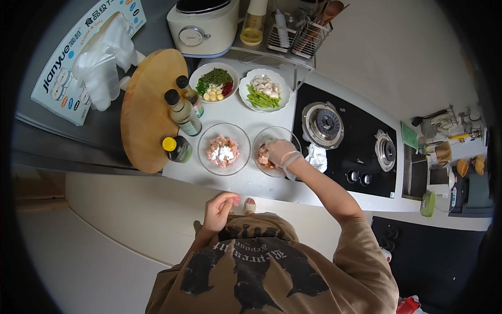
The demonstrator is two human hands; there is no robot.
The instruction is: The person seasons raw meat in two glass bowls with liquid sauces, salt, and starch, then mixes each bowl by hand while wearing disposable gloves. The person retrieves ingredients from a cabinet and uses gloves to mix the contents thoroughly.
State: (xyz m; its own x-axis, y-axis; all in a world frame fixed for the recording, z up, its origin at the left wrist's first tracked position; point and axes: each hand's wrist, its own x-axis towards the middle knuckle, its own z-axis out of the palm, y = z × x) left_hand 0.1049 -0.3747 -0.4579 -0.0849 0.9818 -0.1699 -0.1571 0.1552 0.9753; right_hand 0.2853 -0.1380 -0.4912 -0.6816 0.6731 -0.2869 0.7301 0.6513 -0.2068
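My right hand (281,153), in a clear plastic glove, reaches into a glass bowl (297,138) of raw meat pieces in brownish liquid (264,156). Its fingertips are down among the meat, so their grip is hidden. Just left of it stands a second glass bowl (204,157) of pale raw meat (213,146) topped with white powder (224,154). My left hand (220,210) is bare and hovers in front of the counter edge, fingers loosely bent, holding nothing.
Behind the bowls are a plate of garlic and chopped seasonings (213,83) and a scalloped plate of mushrooms and green vegetable pieces (263,92). Bottles (184,114) and a round wooden board (147,117) stand left. A gas hob (349,117) and crumpled white plastic (316,157) lie right.
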